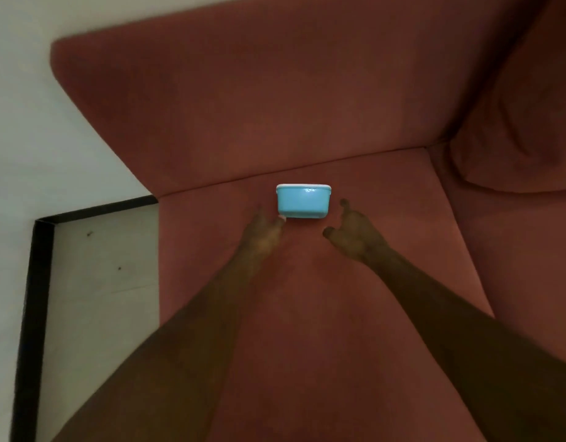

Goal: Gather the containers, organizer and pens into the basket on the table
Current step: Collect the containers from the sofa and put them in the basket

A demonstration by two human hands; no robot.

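We see light-blue container (303, 200), rounded-rectangular, white lid at far edge, lying tipped on side, base facing us, on red sofa seat (386, 218) near backrest.

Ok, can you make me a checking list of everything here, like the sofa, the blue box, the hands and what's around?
Surface: red sofa seat; no table in view.
Job's things: blue box with a white lid, on the seat near the backrest. No basket, organizer or pens seen.
Clutter: nothing seen.
Hands: left hand reaches for the box, fingertips at its lower left corner; blurred, so contact is unclear. Right hand is open beside the box, apart from it.
Cables: nothing seen.
Surroundings: white wall on the left, a black-framed panel beside the sofa, a cushion on the right.
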